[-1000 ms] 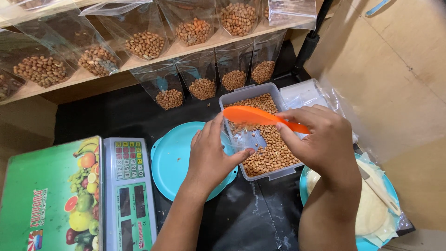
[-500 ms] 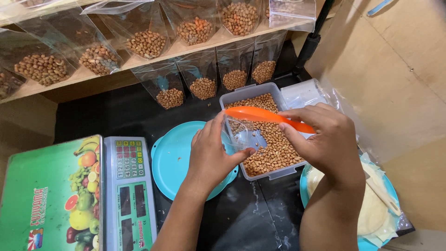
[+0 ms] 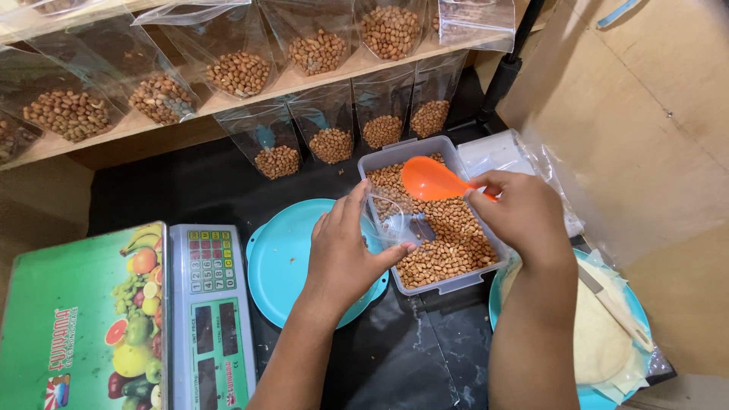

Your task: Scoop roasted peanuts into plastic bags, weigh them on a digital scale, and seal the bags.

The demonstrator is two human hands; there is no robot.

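Orange scoop [image 3: 431,179] is pinched by its handle in my right hand [image 3: 524,216], bowl over the peanut tub [image 3: 486,250]. My left hand [image 3: 345,254] pinches a clear bag [image 3: 395,222] at the tub's left rim. Judgement: I should spread the bag mouth wide, tip slowly, and keep spill inside the tub.

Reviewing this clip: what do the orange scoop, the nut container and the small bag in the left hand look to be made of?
Orange scoop: likely moulded plastic, its colour even and its sheen smooth.
Nut container: apparently translucent rigid plastic; the peanuts show faintly through its grey wall.
Small bag: thin clear plastic film, creased and glinting, pinched by the left hand. The right hand holds the scoop.
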